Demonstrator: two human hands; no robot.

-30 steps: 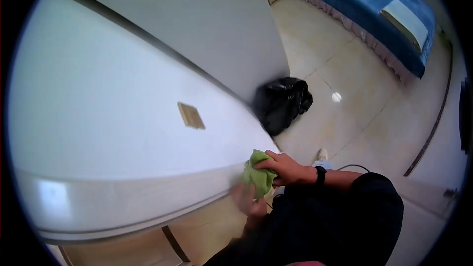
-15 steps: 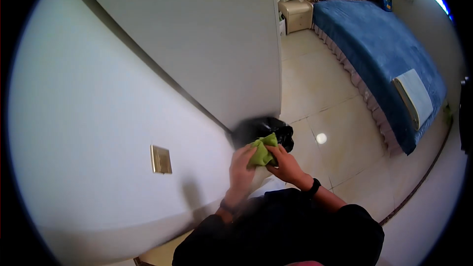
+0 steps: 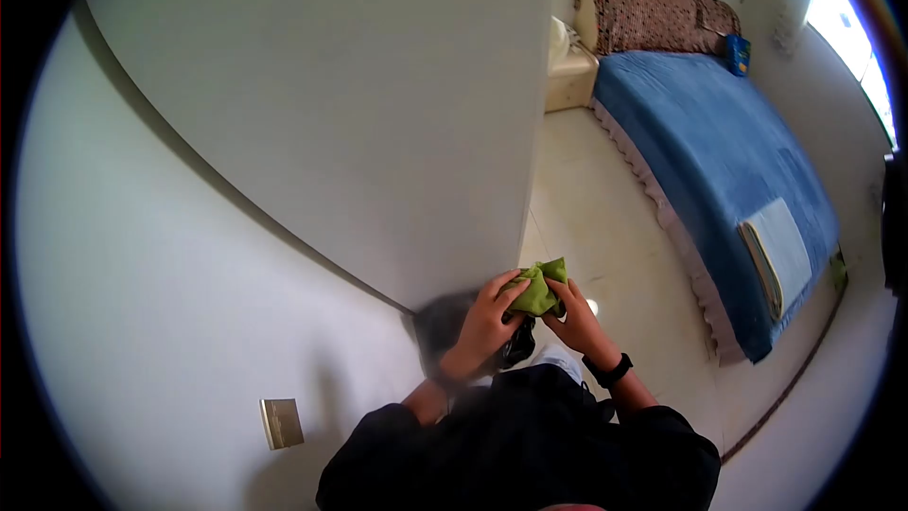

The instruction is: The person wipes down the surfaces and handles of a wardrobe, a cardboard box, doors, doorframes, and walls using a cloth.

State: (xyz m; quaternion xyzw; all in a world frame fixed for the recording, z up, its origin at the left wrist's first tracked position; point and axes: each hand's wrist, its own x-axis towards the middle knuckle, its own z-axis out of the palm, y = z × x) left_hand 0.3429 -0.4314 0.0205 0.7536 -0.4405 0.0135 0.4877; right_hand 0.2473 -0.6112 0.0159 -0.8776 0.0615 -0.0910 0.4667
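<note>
The green cloth (image 3: 537, 291), overlapping the white wall (image 3: 132, 312) a second ago, now sits at lower centre; the left hand (image 3: 484, 322) and right hand (image 3: 577, 320) both clasp it, so handling is off the wall.

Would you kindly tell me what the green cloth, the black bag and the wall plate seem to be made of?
Green cloth: probably soft, matt fabric, creasing in folds.
Black bag: likely thin, glossy plastic, given its crinkled highlights.
Wall plate: gold-toned with a slight sheen; metal or coated plastic, I cannot tell.
</note>
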